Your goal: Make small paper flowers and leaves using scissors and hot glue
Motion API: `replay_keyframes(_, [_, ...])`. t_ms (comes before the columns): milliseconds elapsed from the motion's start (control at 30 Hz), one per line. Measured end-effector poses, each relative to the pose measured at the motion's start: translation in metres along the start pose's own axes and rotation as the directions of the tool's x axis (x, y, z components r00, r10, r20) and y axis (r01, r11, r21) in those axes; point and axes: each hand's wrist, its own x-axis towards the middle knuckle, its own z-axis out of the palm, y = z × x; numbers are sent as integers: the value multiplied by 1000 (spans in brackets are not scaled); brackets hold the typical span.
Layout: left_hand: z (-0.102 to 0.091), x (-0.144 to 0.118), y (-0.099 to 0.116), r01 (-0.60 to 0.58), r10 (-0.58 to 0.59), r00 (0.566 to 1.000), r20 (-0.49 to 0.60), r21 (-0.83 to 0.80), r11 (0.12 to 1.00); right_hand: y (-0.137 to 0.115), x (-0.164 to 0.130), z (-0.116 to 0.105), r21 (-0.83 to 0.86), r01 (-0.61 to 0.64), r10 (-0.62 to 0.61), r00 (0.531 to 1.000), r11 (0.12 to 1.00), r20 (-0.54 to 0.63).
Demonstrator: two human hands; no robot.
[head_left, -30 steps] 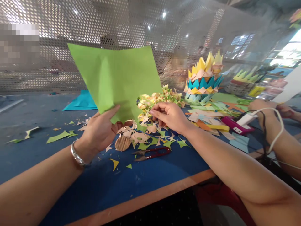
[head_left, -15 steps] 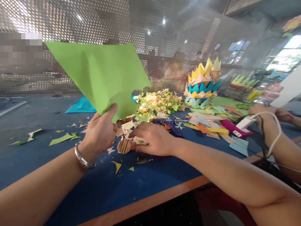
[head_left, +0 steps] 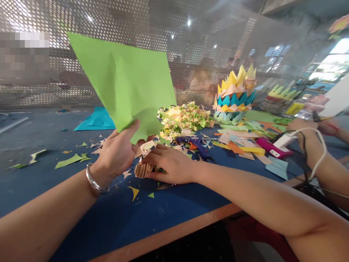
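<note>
My left hand (head_left: pixel 120 149), a silver bangle on its wrist, grips the lower edge of a green sheet of paper (head_left: pixel 139 83) between thumb and fingers. The sheet stands upright, tilted and slightly creased. Low over the scraps, my right hand (head_left: pixel 174 163) reaches left with thumb and fingers apart. Its thumb tip is at a piece of corrugated cardboard (head_left: pixel 143 170). Pale paper scraps (head_left: pixel 147 147) lie by its fingertips, which are partly hidden. Just behind this hand rests a blue glue gun (head_left: pixel 200 147) with an orange trigger.
A heap of folded paper pieces (head_left: pixel 188 118) lies behind the hands, with a tiered paper crown (head_left: pixel 234 98) to its right. Blue paper (head_left: pixel 95 120) is at left. A pink power strip (head_left: pixel 272 148) with cables and another person's arm (head_left: pixel 313 153) are at right.
The green sheet has risen a little and turned more upright in my left hand. My right hand has slid left, closer to the corrugated cardboard.
</note>
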Motion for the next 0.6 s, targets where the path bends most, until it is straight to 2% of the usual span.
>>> replay_keyframes(67, [4, -3, 2, 11, -11, 1000, -7, -24, 1000, 1, 0, 2, 19, -2, 2, 1000, 1000, -6])
replay_keyframes(233, [7, -8, 4, 80, -76, 994, 74, -46, 996, 0, -1, 2, 51, 7, -5, 999, 999, -33])
replay_keyframes(600, [4, -4, 7, 218, -217, 976, 21, -21, 976, 2, -1, 6, 77, 36, -31, 998, 996, -61])
